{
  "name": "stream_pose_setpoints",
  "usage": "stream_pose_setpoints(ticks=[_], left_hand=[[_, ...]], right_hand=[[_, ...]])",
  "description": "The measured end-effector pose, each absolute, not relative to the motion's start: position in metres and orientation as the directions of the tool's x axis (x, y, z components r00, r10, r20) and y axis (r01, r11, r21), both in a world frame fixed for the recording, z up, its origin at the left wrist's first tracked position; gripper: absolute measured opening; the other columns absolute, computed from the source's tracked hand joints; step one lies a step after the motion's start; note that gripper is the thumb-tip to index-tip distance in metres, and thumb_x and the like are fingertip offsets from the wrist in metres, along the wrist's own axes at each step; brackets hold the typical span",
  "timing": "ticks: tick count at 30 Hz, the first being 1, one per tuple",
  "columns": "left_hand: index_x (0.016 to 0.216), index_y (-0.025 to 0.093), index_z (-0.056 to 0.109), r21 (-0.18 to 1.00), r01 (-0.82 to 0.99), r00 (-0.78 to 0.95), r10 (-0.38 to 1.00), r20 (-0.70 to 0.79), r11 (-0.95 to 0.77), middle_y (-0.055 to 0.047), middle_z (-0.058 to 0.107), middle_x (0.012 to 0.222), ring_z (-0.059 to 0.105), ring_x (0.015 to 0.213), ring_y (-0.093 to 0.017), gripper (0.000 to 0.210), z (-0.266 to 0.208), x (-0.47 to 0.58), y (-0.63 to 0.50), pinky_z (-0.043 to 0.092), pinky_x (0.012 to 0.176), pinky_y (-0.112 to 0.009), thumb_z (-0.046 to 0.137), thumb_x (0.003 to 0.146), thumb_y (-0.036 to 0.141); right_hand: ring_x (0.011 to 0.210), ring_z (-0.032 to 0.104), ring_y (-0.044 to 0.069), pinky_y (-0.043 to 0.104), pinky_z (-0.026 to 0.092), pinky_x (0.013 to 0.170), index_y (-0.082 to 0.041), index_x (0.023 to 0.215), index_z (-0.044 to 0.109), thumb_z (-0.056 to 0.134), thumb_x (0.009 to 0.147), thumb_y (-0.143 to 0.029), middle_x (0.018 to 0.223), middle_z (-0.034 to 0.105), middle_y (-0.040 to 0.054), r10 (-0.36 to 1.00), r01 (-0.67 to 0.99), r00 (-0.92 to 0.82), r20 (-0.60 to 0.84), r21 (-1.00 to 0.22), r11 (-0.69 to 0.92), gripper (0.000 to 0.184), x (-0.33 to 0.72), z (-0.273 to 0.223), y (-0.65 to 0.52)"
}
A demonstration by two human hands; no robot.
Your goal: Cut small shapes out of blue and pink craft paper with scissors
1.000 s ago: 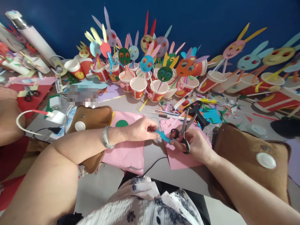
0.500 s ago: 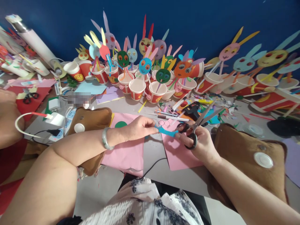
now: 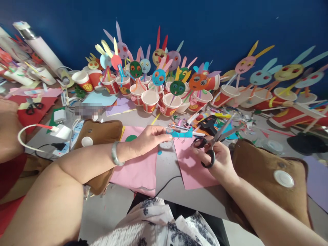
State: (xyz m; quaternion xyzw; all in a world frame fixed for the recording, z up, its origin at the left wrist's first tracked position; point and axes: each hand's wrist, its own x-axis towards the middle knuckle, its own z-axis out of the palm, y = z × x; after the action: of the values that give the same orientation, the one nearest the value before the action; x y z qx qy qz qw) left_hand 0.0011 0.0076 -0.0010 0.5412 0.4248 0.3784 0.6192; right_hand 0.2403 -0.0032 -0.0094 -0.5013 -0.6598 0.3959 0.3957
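From my end of the feed, a deep blue wall (image 3: 205,30) filled the upper part of my view from side to side. It looked plain and smooth (I made out a tiny pale speck (image 3: 277,17) high on the right, too small to identify). In front of it stretched a long grey table (image 3: 166,167); clutter hid its far edge, so I could not tell whether it touched the wall. Below the near edge, left of centre, I saw pale grey floor (image 3: 110,218), with another patch of it farther right. The light was soft, leaving a dim shadow on the tabletop's near right-hand part.
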Motion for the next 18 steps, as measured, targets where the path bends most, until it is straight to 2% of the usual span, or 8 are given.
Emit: stream_pose_setpoints(ticks=[7,11,15,18], left_hand=[[0.070,0.014,0.061,0.997,0.024,0.410,0.909,-0.079,0.076,0.002,0.050,0.065,0.042,0.063,-0.009,0.024,-0.006,0.001,0.006,0.034,0.061,-0.025,0.065,0.084,0.033],[0.071,0.014,0.062,0.997,0.053,0.441,0.895,-0.067,0.049,0.002,0.052,0.065,0.045,0.063,-0.009,0.025,-0.013,0.003,0.005,0.035,0.061,-0.025,0.066,0.084,0.034],[0.070,0.013,0.065,0.994,0.111,0.458,0.888,-0.045,-0.007,0.001,0.055,0.062,0.048,0.061,-0.010,0.022,-0.016,0.004,0.005,0.037,0.059,-0.025,0.067,0.083,0.031],[0.081,0.013,0.070,0.991,0.134,0.491,0.870,-0.041,-0.029,-0.003,0.065,0.072,0.054,0.067,-0.011,0.019,-0.010,0.004,0.003,0.041,0.061,-0.025,0.071,0.081,0.032]], right_hand=[[0.074,0.068,0.025,0.040,0.055,0.066,-0.026,0.080,0.069,0.075,0.081,-0.043,0.084,0.071,0.0061,0.977,0.322,-0.180,0.115,-0.931,0.169,0.018,0.240,-0.009,-0.005],[0.064,0.063,0.023,0.039,0.052,0.060,-0.026,0.077,0.066,0.078,0.078,-0.042,0.072,0.065,0.0039,0.985,0.343,-0.122,0.120,-0.926,0.156,0.020,0.242,-0.013,-0.006],[0.064,0.061,0.021,0.037,0.051,0.060,-0.025,0.074,0.062,0.077,0.078,-0.038,0.075,0.065,0.0040,0.983,0.342,-0.104,0.151,-0.923,0.177,0.020,0.240,-0.012,-0.006],[0.065,0.060,0.019,0.034,0.052,0.060,-0.024,0.072,0.060,0.078,0.076,-0.036,0.072,0.062,0.0029,0.976,0.315,-0.161,0.146,-0.930,0.191,0.022,0.239,-0.009,-0.006]])
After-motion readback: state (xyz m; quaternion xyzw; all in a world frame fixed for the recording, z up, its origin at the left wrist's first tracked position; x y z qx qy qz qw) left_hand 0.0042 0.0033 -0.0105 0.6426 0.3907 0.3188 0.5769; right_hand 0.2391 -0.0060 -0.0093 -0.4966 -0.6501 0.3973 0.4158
